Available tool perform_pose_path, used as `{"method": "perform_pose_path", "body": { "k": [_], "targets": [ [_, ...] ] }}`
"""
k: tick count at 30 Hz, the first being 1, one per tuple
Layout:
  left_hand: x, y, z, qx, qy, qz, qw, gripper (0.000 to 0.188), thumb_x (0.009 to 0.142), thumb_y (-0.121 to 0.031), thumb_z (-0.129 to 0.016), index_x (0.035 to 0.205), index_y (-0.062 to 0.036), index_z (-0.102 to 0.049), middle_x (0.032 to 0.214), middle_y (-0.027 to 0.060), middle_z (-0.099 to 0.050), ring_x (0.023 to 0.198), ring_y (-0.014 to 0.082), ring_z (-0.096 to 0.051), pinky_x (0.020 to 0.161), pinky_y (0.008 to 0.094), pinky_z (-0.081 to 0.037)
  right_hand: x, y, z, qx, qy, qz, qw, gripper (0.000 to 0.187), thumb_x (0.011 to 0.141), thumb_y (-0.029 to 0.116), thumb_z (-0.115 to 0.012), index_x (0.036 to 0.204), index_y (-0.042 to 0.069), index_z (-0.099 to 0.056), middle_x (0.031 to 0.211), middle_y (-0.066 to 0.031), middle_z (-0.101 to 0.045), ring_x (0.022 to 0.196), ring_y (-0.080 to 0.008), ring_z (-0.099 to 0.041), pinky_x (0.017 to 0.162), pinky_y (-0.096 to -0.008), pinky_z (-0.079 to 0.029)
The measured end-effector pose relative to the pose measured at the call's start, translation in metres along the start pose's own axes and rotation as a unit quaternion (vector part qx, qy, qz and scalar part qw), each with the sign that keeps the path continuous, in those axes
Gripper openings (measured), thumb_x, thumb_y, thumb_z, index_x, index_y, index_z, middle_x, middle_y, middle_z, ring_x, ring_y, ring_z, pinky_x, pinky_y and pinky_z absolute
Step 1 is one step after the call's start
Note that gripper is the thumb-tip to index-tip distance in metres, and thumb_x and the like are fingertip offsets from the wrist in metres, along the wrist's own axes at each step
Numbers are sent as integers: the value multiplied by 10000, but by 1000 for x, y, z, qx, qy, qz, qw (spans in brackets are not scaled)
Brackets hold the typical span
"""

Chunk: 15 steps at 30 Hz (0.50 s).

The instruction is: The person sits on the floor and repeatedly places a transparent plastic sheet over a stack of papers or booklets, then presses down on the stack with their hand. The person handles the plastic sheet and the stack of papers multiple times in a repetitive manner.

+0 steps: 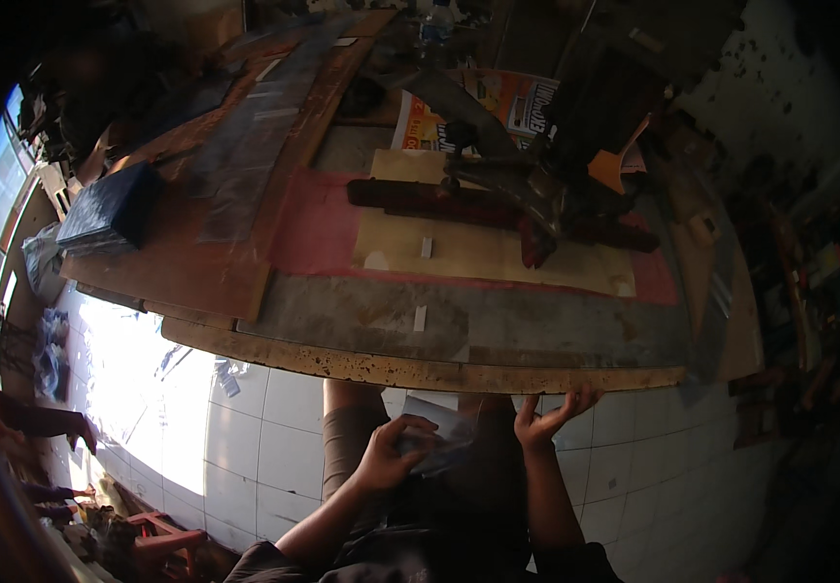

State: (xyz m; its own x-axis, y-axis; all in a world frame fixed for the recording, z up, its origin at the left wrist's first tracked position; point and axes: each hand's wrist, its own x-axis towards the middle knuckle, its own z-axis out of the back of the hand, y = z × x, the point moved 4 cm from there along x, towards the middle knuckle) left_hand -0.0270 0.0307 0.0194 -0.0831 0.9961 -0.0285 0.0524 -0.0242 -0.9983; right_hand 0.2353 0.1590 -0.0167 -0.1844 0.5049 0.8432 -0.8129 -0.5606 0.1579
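Observation:
My left hand (396,453) is closed, its fingers curled around a clear plastic piece (444,433), perhaps a sheet or small bag, over my lap. My right hand (552,418) is just at the table's front edge, fingers apart and nothing visible in it. Above the hands, on the table, stands a dark metal machine (527,185) with a long dark bar (420,199) across it. Beneath the bar lies a yellowish sheet (497,258) over a pink one (313,228). Two small pale strips lie in front, one on the yellowish sheet and one on the grey surface (361,311).
On the left, long clear plastic strips (250,136) lie over a brown board (177,262), beside a dark blue box (109,209). The table's worn wooden edge (420,372) runs above my lap. A red stool (162,534) and another person's hand (80,432) are at lower left.

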Motion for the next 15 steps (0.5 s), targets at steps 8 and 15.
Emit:
{"method": "perform_pose_path", "body": {
  "k": [8,15],
  "targets": [
    [-4,-11,0,-26,2,-18,999,302,866,44,-689,1157,-27,-656,1107,90,-742,1045,172,-716,944,317,-544,35,17,37,-5,6,-29,1000,326,1079,190,-490,1357,24,-521,1433,-193,-505,1387,-416,-396,1130,-588,-285],
    [0,-13,-3,-94,29,-8,995,329,872,49,-706,1179,-6,-600,1117,127,-719,1054,219,-739,950,335,-565,144,38,72,130,176,-24,976,317,1056,254,-549,1298,61,-616,1290,-122,-630,1218,-301,-556,1062,-463,-362]
  ]
}}
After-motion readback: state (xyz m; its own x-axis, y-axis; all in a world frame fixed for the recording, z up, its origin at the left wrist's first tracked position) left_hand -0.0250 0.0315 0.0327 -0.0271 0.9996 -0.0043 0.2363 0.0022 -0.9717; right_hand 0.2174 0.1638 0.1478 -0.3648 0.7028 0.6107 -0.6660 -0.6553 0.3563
